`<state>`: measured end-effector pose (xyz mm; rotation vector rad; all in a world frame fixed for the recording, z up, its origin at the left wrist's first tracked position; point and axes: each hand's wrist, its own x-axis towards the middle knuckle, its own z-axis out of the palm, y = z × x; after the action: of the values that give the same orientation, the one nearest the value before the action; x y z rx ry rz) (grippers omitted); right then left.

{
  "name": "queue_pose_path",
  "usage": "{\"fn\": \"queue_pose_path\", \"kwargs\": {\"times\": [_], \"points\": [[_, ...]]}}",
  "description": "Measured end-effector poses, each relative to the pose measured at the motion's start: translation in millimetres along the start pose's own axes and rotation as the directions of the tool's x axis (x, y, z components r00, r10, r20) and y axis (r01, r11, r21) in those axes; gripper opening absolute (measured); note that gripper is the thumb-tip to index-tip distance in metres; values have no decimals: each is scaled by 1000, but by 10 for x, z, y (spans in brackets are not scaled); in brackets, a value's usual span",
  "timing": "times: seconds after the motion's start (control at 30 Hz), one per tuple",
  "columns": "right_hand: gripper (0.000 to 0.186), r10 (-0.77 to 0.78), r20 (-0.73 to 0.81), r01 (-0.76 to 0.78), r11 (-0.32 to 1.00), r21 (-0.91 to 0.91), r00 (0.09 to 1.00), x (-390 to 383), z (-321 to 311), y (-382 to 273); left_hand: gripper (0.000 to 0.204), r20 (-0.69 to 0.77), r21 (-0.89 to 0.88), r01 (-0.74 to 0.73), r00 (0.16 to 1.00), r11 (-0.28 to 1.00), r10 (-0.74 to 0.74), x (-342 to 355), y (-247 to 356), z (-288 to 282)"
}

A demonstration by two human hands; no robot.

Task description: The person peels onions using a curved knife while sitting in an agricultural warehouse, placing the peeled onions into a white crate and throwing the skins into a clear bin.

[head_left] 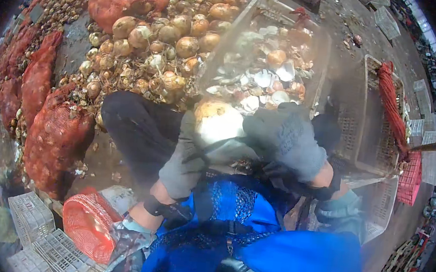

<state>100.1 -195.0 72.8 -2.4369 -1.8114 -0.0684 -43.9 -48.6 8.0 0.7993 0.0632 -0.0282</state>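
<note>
A large onion [220, 124] is held over my lap, brown skin on its upper part and bare, glaring white below. My left hand [183, 156], in a grey glove, is closed around its left side. My right hand [287, 140], gloved too, is closed against the onion's right side. Its fingers curl under and out of sight, so whatever they grip is hidden. Just beyond my hands stands a white plastic crate [260, 1] holding onion skins, white peeled pieces and a few brown onions.
Brown onions [172, 34] lie heaped ahead and to the left. Red mesh sacks [57, 144] bulge with onions on the left. At right stands another white crate [359, 115] with a red mesh bag [389, 100] over its edge. Stacked grey crates [57, 249] sit at lower left.
</note>
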Motion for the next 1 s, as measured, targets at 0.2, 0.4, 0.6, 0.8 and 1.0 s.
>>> {"fn": "queue_pose_path", "kwargs": {"times": [0.2,0.4,0.6,0.8,1.0], "points": [[28,-75,64,70,995,65,995,-142,-231,-64,59,-87,-199,94,990,976,-113,75,-73,65],[29,-92,115,83,993,80,989,-203,-237,-45,64,-68,-278,211,969,937,-239,101,45,39],[16,-178,93,176,984,23,980,-122,-248,-43,64,-28,-70,243,969,967,-246,127,140,224],[9,-215,55,216,976,-16,975,-147,-373,-107,69,-171,-263,170,961,950,-220,214,-56,43],[5,-178,107,169,982,85,978,-194,-364,-95,78,-402,-203,-104,915,974,14,334,91,-138]]}}
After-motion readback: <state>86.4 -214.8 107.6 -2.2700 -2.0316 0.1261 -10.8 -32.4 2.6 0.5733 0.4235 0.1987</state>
